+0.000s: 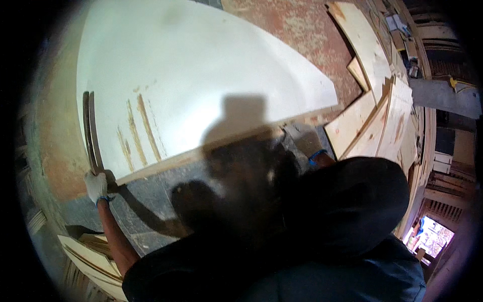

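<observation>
My left hand [97,187], in a pale knit glove with a blue cuff, is closed around the lower end of a thin dark stick [87,126]. The stick points away from me along the left edge of a large white board [191,65], its shadow beside it. Brown scrape marks [146,126] streak the board's near left part. Beside the board's near edge, toward its right end, is my right hand [305,141], gloved alike. Its fingers are dim in shadow, so their grip is unclear. The shadow of my head and arms falls over the board and the floor.
Pale wooden planks [365,121] lie in a loose pile to the right. More wood sheets [95,261] are stacked at lower left. Dark grey floor [146,196] borders the board's near side; worn reddish floor [292,25] shows beyond. A bright opening [432,236] is at far right.
</observation>
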`<state>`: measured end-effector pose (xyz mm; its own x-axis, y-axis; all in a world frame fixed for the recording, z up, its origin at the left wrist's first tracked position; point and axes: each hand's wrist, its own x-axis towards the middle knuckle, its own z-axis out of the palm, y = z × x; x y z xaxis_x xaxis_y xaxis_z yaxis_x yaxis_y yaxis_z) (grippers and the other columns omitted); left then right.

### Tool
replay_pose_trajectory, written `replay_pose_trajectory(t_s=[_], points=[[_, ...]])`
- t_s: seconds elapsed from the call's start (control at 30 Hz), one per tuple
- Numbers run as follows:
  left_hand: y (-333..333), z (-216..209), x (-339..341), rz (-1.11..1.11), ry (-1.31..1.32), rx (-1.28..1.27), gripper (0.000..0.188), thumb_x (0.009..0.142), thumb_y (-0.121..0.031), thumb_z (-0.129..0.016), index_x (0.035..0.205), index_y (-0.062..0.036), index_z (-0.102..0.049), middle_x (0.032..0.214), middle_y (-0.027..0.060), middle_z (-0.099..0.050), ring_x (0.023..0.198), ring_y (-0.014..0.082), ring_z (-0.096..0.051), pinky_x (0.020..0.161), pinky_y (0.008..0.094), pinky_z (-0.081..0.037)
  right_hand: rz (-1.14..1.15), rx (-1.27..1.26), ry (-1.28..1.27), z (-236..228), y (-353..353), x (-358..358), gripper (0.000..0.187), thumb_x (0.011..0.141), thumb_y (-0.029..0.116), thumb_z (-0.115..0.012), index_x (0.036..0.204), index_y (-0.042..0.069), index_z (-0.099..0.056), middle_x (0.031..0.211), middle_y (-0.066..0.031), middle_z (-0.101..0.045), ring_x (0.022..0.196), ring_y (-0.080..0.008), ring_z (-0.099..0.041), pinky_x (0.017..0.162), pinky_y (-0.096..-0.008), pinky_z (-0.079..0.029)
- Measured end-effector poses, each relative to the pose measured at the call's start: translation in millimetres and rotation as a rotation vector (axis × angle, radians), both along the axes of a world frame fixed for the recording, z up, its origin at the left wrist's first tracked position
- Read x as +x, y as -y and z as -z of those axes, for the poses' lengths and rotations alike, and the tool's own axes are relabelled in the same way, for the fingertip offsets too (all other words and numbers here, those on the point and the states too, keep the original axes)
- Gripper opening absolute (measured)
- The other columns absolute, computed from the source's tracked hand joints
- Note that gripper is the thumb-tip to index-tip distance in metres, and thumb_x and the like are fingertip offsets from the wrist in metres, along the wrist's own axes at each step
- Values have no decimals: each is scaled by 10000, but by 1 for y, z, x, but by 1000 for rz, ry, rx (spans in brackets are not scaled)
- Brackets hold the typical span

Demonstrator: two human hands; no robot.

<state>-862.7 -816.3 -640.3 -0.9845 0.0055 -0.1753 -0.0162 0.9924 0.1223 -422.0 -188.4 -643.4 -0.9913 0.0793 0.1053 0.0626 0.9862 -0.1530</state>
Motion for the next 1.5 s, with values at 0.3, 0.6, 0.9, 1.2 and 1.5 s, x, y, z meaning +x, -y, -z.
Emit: replay_pose_trajectory(t_s=[0.3, 0.6, 0.9, 1.2, 1.5], points=[[27, 38, -14, -159, 41, 467, 501, 824, -149, -586, 1306, -10, -567, 1054, 112, -677, 869, 239, -656, 768, 384, -533, 366, -151, 129, -36, -6, -69, 265, 853, 293, -665, 956, 50, -678, 914, -178, -661, 882, -391, -640, 768, -490, -517], [-17, -25, 37, -644, 201, 723, 477, 815, -106, -620, 1264, 53, -597, 886, 110, -674, 694, 197, -645, 612, 359, -529, 54, -21, -122, -37, -14, -41, 141, 843, 205, -661, 836, 65, -651, 834, -129, -622, 822, -337, -612, 734, -467, -495], [-48, -29, 49, -227, 161, 589, 405, 797, -98, -618, 1181, 29, -617, 1044, 103, -688, 900, 225, -644, 820, 326, -511, 277, -148, 112, -43, -24, -13, 159, 906, 216, -672, 933, 60, -689, 877, -99, -662, 771, -290, -645, 724, -412, -520], [9, -4, 67, -293, 257, 861, 329, 953, -19, -653, 1273, 47, -613, 1111, 77, -688, 943, 170, -663, 824, 304, -547, 858, -235, 245, -72, 97, 120, 312, 986, 189, -585, 1237, 23, -668, 1077, -187, -691, 1017, -344, -665, 910, -475, -520], [12, -6, 74, -233, 271, 688, 255, 961, -107, -665, 1167, 18, -580, 934, 73, -652, 873, 201, -633, 810, 345, -524, 1077, -521, 493, -117, 257, 151, 317, 971, 178, -584, 1242, 36, -664, 1101, -182, -689, 1033, -355, -657, 918, -475, -517]])
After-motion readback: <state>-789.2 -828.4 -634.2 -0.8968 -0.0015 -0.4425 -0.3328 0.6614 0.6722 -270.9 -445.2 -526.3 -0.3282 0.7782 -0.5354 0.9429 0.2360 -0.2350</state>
